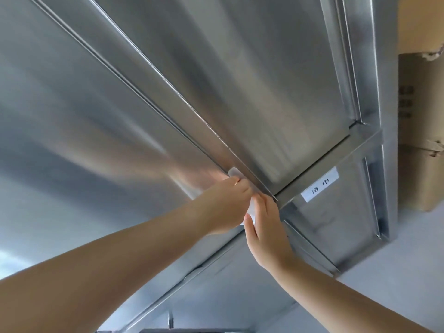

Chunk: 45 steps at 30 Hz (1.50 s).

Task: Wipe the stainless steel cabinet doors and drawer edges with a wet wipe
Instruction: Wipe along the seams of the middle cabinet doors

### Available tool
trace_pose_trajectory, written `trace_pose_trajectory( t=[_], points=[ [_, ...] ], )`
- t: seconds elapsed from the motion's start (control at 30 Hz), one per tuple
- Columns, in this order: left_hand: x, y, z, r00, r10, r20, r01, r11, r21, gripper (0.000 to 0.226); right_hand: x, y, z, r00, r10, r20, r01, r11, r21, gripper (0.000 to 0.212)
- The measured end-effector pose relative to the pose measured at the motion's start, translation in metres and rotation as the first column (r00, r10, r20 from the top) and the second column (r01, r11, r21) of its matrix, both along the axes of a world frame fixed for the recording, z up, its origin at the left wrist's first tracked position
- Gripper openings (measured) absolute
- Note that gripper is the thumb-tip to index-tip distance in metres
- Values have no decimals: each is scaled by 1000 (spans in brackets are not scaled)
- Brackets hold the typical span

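Two tall stainless steel cabinet doors fill the view, the left door [84, 116] and the right door [252, 80], meeting at a vertical seam [168, 111]. At the lower end of that seam my left hand [223, 207] grips a white wet wipe [234, 173] and presses it onto the door edge. A strip of the wipe also shows between my two hands. My right hand [266, 227] lies beside it with straight fingers, touching the wipe's lower end and the steel rail [336, 159] under the doors.
Below the rail is a steel drawer front [336, 224] with a white paper label [319, 185]. Stacked cardboard boxes [420, 140] stand right of the cabinet. A pale grey surface [408, 272] lies at lower right.
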State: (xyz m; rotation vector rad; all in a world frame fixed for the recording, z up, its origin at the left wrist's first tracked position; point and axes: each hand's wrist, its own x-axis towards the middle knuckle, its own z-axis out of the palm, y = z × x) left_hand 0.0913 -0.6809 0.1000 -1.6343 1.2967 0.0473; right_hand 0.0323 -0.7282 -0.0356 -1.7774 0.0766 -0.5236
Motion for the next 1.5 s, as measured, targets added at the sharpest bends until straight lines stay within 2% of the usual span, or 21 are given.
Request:
trace_pose_trajectory(
  t=[0.07,0.2,0.3,0.43,0.53,0.6,0.7,0.87,1.0,1.13,1.3,1.5],
  points=[
    [1,-1,-12,999,29,-31,-29,1000,1,31,0,-1,-11,999,0,-35,0,1000,2,25],
    [-2,-4,-26,1000,-16,-26,17,998,67,27,1,0,-24,998,-13,-61,15,999,29,26],
    [1,-4,-31,999,-7,-39,9,999,41,23,3,2,-25,997,-37,-63,39,999,36,30],
    [8,1,-24,997,-42,-71,41,999,-11,25,5,4,-20,999,-45,-24,46,998,48,20],
    [8,6,-5,995,-86,-55,86,996,0,27,5,8,-5,999,-29,16,27,997,75,34],
    [8,12,17,990,-133,-47,133,991,2,25,7,12,11,997,-49,67,41,994,104,43],
    [10,21,60,980,-197,-17,197,980,-16,26,12,20,43,985,-76,152,57,990,127,45],
    [10,39,143,967,-242,86,251,960,-124,53,20,39,111,959,-98,267,52,983,176,51],
    [7,49,214,935,-307,177,336,928,-163,44,24,49,174,917,-135,374,78,983,164,54],
    [4,58,283,891,-364,272,411,901,-139,39,29,55,237,884,-122,452,67,989,134,57],
    [-3,65,353,857,-349,380,409,908,-88,38,34,63,305,852,-87,517,39,994,104,64],
    [-19,75,419,805,-279,524,369,927,-72,41,40,70,371,797,-64,601,16,996,85,61]
  ],
)
